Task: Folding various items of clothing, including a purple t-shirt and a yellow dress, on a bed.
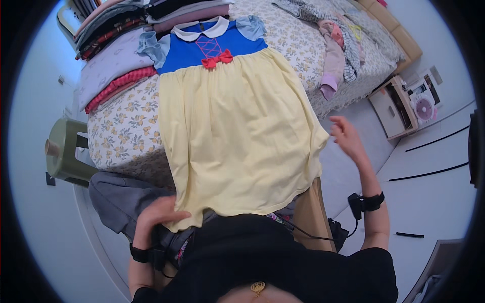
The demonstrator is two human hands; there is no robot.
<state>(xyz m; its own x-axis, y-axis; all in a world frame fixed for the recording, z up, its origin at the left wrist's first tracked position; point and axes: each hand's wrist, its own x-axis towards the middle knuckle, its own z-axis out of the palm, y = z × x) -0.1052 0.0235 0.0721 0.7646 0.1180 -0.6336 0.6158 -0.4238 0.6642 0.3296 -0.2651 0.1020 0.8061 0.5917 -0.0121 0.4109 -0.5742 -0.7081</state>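
Observation:
A child's dress (237, 121) lies face up across the bed, its collar away from me and its hem toward me. It has a blue bodice, a white collar, light blue ruffled sleeves, a red bow (217, 59) and a long pale yellow skirt. My left hand (164, 209) rests at the skirt's lower left corner, its fingers stretched out over the hem. Just off the skirt's right edge, my right hand (346, 136) is raised with loosely bent fingers and holds nothing.
Stacks of folded clothes (113, 65) stand at the far left of the flowered bedspread (121, 131). Loose clothes (336, 50) lie at the far right. A green stool (68, 151) is left of the bed, with grey cloth (118, 197) near my left arm. A small cabinet (391, 108) stands right.

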